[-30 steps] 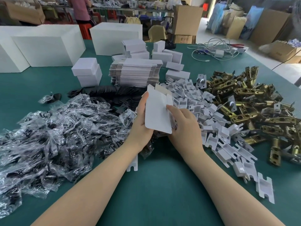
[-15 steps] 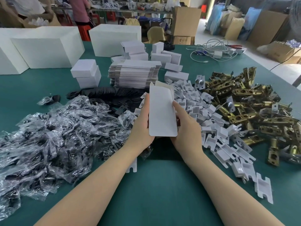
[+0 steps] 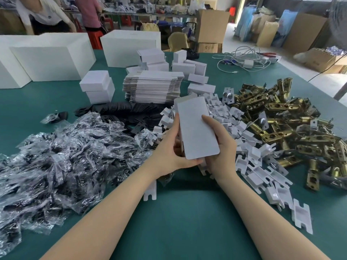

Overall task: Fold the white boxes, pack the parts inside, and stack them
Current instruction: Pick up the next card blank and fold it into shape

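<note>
Bare green table [image 3: 187, 222]: open strip at bottom centre of the frame, between the forearms. Left side blocked by a heap of plastic bags [image 3: 56, 156]. Right side blocked by white plastic pieces [image 3: 262, 166] and brass latches [image 3: 291, 128]. Upper centre closed off by a stack of flat boxes [image 3: 152, 87].

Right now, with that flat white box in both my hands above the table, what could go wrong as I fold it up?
The white box is held by the left hand and right hand directly over the white plastic inserts; a slip would likely drop it among look-alike white pieces. The thumbs press its broad face, so folding could crease the panel. The pile of clear bagged parts crowds the left forearm and could be swept off.
</note>
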`<state>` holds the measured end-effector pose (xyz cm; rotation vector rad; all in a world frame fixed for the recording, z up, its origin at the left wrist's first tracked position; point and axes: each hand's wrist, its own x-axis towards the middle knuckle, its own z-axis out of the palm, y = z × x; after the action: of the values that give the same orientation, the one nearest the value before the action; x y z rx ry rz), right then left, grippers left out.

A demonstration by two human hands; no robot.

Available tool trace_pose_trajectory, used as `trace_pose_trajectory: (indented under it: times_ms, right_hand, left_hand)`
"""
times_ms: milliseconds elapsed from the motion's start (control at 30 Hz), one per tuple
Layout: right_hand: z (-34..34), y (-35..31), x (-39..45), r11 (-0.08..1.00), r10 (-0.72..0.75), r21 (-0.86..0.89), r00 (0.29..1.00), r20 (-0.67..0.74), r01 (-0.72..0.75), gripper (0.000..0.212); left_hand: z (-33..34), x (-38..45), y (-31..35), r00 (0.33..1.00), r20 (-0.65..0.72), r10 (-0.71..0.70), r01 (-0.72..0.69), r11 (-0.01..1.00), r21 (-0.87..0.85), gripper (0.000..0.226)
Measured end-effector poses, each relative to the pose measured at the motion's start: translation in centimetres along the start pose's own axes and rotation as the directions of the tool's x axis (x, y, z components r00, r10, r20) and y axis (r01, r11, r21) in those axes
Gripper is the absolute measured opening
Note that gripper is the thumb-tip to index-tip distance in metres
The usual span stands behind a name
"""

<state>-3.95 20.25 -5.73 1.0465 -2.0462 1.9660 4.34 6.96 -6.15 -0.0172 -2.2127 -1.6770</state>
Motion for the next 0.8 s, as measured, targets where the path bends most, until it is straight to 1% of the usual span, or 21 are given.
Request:
trace_pose_trajectory:
  times_ms: [67,133,167,200,233,267,300,333,367,400,433,467,500,533,567,633,700,733,800]
  right_hand:
    - [-0.1,0.0,0.1,0.996,-0.031,-0.089,0.999,0.015,0.032,0.042]
    - [-0.1,0.0,-0.1,0.987,-0.079,-0.142,0.997,0.023,0.081,0.047]
    - [-0.1,0.0,-0.1,0.984,-0.103,-0.143,0.994,0.039,0.108,0.048]
    - [-0.1,0.1,-0.2,0.983,-0.116,-0.136,0.992,0.055,0.123,0.048]
    - [0.0,0.4,-0.2,0.989,-0.110,-0.093,0.992,0.069,0.116,0.047]
    - [-0.2,0.8,0.0,0.995,-0.092,-0.038,0.992,0.088,0.096,0.043]
    - [-0.3,0.5,0.2,0.998,-0.043,0.041,0.995,0.094,0.039,0.035]
    - [-0.3,0.5,0.4,0.999,0.003,0.043,0.996,0.087,-0.007,0.029]
    - [-0.5,0.5,0.5,0.999,-0.017,0.034,0.995,0.095,0.014,0.030]
    - [-0.4,0.0,0.4,0.997,-0.067,-0.021,0.992,0.109,0.070,0.039]
    - [-0.3,0.0,0.2,0.985,-0.121,-0.101,0.981,0.151,0.137,0.053]
    - [-0.3,0.1,0.2,0.982,-0.125,-0.118,0.978,0.167,0.146,0.064]
    - [-0.3,-0.1,0.4,0.989,-0.104,-0.086,0.975,0.194,0.122,0.069]
    - [-0.3,-0.2,0.5,0.997,-0.066,-0.010,0.973,0.220,0.070,0.072]
    - [-0.4,-0.4,0.7,0.998,-0.006,0.067,0.968,0.250,-0.011,0.074]
    - [-0.8,-0.4,1.2,0.959,0.109,0.216,0.943,0.313,-0.182,0.077]
    - [-1.2,-0.8,1.6,0.868,0.190,0.366,0.904,0.383,-0.337,0.073]
    - [-1.4,-0.8,1.7,0.812,0.218,0.421,0.879,0.423,-0.404,0.069]
    - [-1.7,-0.8,1.8,0.708,0.267,0.470,0.815,0.514,-0.527,0.067]
  left_hand:
    - [0.0,-0.2,0.5,1.000,0.010,-0.021,0.022,0.995,-0.098,0.126]
    - [0.2,-0.4,0.6,0.999,-0.046,-0.026,0.020,0.992,-0.125,0.135]
    - [0.2,-0.4,0.5,0.998,-0.063,-0.016,0.008,0.992,-0.129,0.134]
    - [0.2,-0.6,0.4,0.998,-0.057,-0.014,0.007,0.992,-0.129,0.129]
    - [0.0,-0.6,0.4,0.999,-0.043,-0.032,0.026,0.990,-0.138,0.121]
    - [0.0,-0.6,0.5,0.996,-0.051,-0.073,0.063,0.982,-0.178,0.109]
    - [-0.1,-0.4,0.4,0.988,-0.092,-0.127,0.101,0.963,-0.250,0.094]
    - [-0.2,-0.2,0.3,0.971,-0.148,-0.188,0.131,0.936,-0.327,0.078]
    - [-0.2,0.3,0.1,0.950,-0.202,-0.237,0.140,0.905,-0.402,0.064]
    - [-0.3,0.6,0.2,0.933,-0.236,-0.271,0.134,0.872,-0.471,0.056]
    - [-0.4,0.8,0.4,0.923,-0.245,-0.295,0.130,0.842,-0.524,0.055]
    - [-0.5,0.9,0.4,0.920,-0.234,-0.314,0.135,0.815,-0.564,0.058]
    - [-0.6,0.9,0.3,0.918,-0.219,-0.330,0.141,0.790,-0.597,0.060]
    - [-0.9,0.9,0.2,0.914,-0.213,-0.345,0.142,0.764,-0.629,0.060]
    - [-1.1,0.9,0.2,0.907,-0.216,-0.360,0.140,0.744,-0.654,0.057]
    - [-1.4,0.9,0.0,0.900,-0.217,-0.378,0.145,0.729,-0.669,0.043]
    - [-1.5,0.9,-0.2,0.903,-0.203,-0.379,0.158,0.732,-0.662,0.038]
    - [-1.4,0.9,-0.3,0.904,-0.201,-0.378,0.163,0.737,-0.656,0.040]
    - [-1.1,0.8,-0.2,0.905,-0.203,-0.374,0.160,0.742,-0.652,0.049]
